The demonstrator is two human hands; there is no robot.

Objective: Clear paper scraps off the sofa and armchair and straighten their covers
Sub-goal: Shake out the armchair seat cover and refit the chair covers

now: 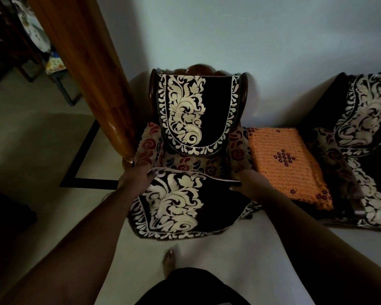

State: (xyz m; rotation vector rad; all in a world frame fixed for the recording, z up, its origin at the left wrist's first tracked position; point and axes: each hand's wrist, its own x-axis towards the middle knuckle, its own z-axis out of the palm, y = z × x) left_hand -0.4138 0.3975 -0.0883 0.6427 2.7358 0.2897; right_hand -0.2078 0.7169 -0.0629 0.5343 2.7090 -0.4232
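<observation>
At the far left a wooden post [90, 80] stands just beside the armchair [194, 150], and a cover swung wide on that side could catch on it. The left hand [133, 178] is seen at the left back corner of the seat cover [176, 201], its fingers curled round the edge, so the cloth is gripped there. The dark floral cover lies across the front of the seat, with the patterned upholstery left bare behind it and the front edge hanging toward the floor; if it is pulled unevenly, it may be left skewed or slid off altogether. The right hand [250, 182] is held at the right back corner, apparently pinching the edge, though this is dim. Further right, an orange mat [286, 164] and the sofa [361, 137] are seen. No paper scraps can be made out; in this light some could be missed or trapped under the cover.
</observation>
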